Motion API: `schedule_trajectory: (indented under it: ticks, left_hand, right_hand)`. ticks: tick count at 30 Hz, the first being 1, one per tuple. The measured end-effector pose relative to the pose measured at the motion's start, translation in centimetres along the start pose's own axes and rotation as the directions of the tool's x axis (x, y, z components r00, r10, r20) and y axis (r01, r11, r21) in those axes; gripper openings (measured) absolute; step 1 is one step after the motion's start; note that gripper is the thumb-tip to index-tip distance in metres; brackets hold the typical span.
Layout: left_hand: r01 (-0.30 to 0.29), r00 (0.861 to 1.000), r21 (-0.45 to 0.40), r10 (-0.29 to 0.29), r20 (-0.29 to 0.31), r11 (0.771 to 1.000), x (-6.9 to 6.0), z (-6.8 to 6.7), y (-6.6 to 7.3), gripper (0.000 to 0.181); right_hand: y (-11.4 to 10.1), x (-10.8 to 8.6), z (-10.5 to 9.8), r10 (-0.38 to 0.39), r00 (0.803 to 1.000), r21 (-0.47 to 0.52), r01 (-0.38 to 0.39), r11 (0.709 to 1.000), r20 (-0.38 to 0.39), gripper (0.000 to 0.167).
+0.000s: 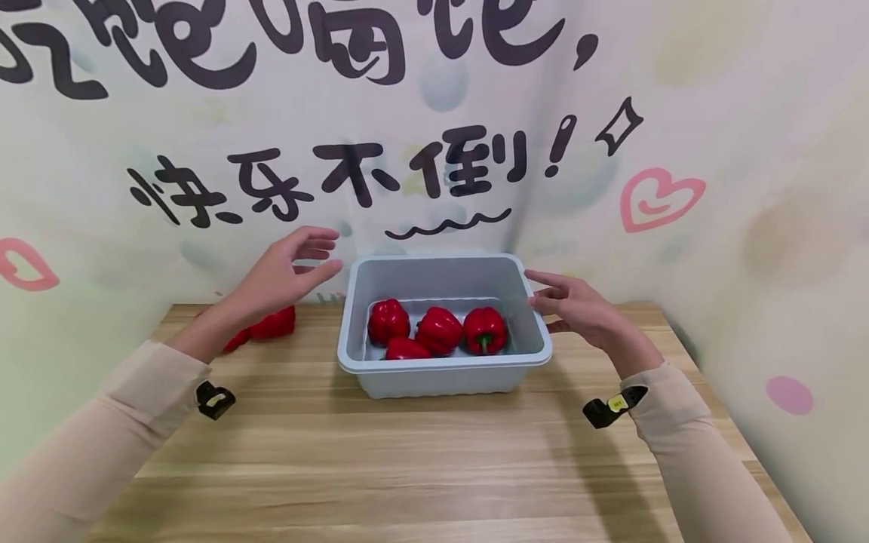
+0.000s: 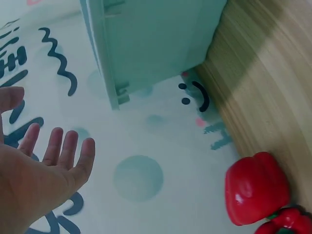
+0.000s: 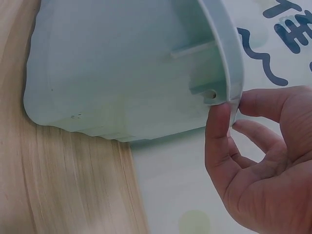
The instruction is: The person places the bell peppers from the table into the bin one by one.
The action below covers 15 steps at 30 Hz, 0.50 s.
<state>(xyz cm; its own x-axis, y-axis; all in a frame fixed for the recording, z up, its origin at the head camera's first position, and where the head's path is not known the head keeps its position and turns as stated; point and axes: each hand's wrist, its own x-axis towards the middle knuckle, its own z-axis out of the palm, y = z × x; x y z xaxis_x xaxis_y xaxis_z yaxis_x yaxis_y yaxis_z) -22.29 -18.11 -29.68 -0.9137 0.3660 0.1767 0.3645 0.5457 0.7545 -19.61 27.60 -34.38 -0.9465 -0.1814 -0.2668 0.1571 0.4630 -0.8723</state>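
A pale blue-grey plastic bin [image 1: 444, 377] stands on the wooden table with several red bell peppers [image 1: 438, 330] inside. My right hand [image 1: 577, 308] pinches the bin's right rim between thumb and fingers; the right wrist view shows this hand [image 3: 263, 165] on the rim [image 3: 235, 73] near a corner. Left of the bin, my left hand [image 1: 281, 273] is raised in the air with fingers spread, apart from the bin and holding nothing. In the left wrist view its palm [image 2: 39, 183] faces the bin's side wall [image 2: 156, 39].
More red bell peppers [image 1: 274, 323] lie at the table's back left, partly hidden behind my left forearm; the left wrist view shows a pepper [image 2: 256, 187] there. A printed cloth wall [image 1: 434, 98] rises right behind the wooden table [image 1: 407, 467].
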Motion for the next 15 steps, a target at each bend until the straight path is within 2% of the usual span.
schedule_trajectory:
  ticks: [4,9,15]
  left_hand:
    - [0.003,0.998,0.000,-0.003,-0.061,1.000,-0.9,-0.3,-0.7,0.057]
    - [0.050,0.986,-0.005,-0.051,-0.158,0.999,-2.5,-0.4,-1.5,0.058]
    - [0.091,0.978,-0.035,-0.096,-0.186,0.995,-4.1,-0.4,-2.7,0.061]
  right_hand:
    - [0.1,0.1,-0.1,-0.005,1.000,-0.008,0.005,1.000,-0.006,0.071]
    - [-0.1,0.1,-0.1,-0.013,1.000,-0.007,0.013,1.000,-0.003,0.070]
    - [-0.2,0.2,0.0,-0.008,1.000,-0.002,0.008,1.000,0.008,0.072]
